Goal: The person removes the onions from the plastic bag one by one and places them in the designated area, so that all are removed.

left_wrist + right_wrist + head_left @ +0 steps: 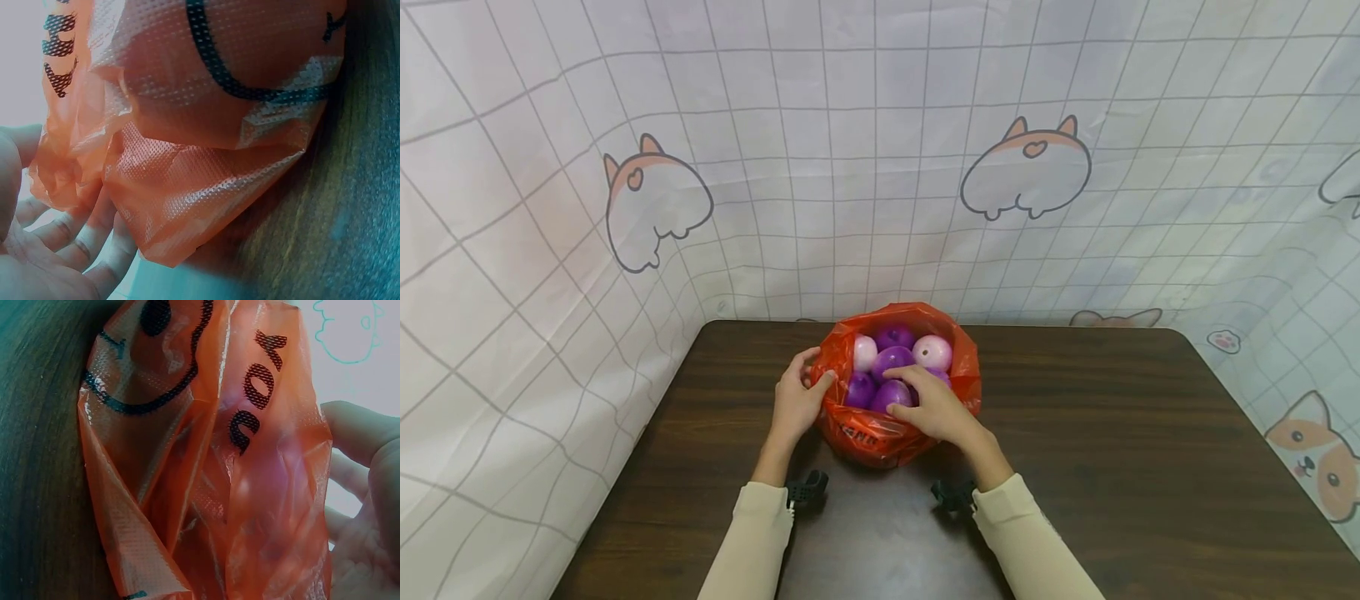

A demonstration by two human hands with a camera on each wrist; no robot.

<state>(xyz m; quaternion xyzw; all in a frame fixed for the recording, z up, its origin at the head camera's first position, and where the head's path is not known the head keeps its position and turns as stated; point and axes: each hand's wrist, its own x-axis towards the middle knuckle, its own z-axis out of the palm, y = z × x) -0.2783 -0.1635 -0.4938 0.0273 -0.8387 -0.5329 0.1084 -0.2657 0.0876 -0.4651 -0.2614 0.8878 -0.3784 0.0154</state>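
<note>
An orange-red plastic bag with black print stands open on the table. Inside it lie several round, shiny balls, some purple and some pale pink; one pale one has a small dark spot. At the bag's left rim my left hand holds the plastic between thumb and fingers; in the left wrist view its fingers go behind the crumpled edge. My right hand reaches over the right front rim, thumb and fingers around a purple ball at the front. The bag hides that grip in the right wrist view.
The dark wooden table extends to both sides of the bag. Behind it hangs a white grid-patterned cloth with cartoon corgis, which also runs along the left and right sides. Dark straps with cameras sit at both wrists.
</note>
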